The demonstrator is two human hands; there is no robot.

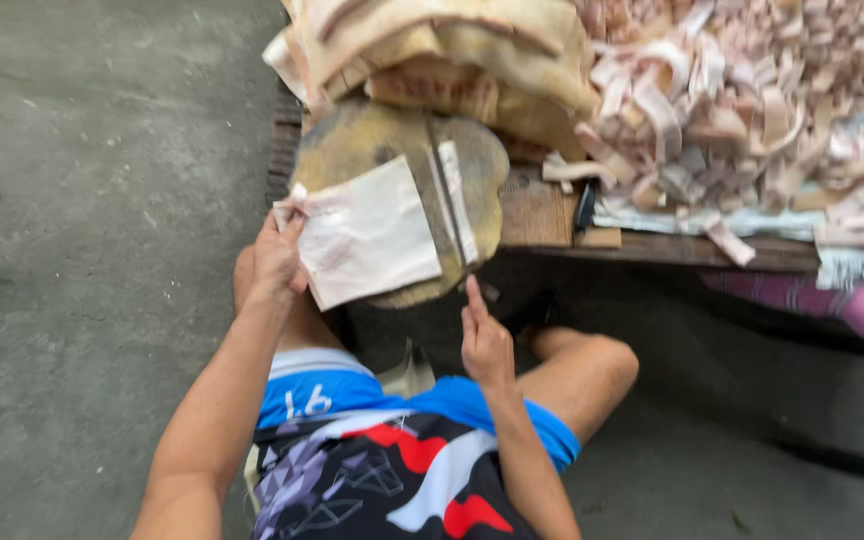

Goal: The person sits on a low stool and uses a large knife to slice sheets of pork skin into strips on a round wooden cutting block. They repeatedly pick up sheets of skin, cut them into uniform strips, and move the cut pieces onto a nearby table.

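So the person sat low in front of a round wooden chopping block (352, 150), knees either side of it, which put the block right at arm's reach. The left hand (274, 262) was pinching the near-left corner of a pale flat slab (367, 235), looks like skin or fat, hard to say which. It lay flat on the block, with the near edge hanging a bit over the rim. Holding it by the corner like that probably kept it from sliding and let it be squared up on the block.

The right hand (484, 340) wasn't holding anything, fingers loosely together and pointing up toward the block's near edge, just below it. A thin strip (455, 200) lay on the block just beside the slab's right edge, apart from it.

Behind the block was a stack of big tan slabs (452, 50), close enough to grab from. Off to the right, the wooden surface (542, 215) carried a big heap of pale cut strips (752, 90), so the cut stuff apparently got pushed that way. Someone else's pink sleeve (852, 305) showed at the right edge. Concrete floor (82, 250) all around.
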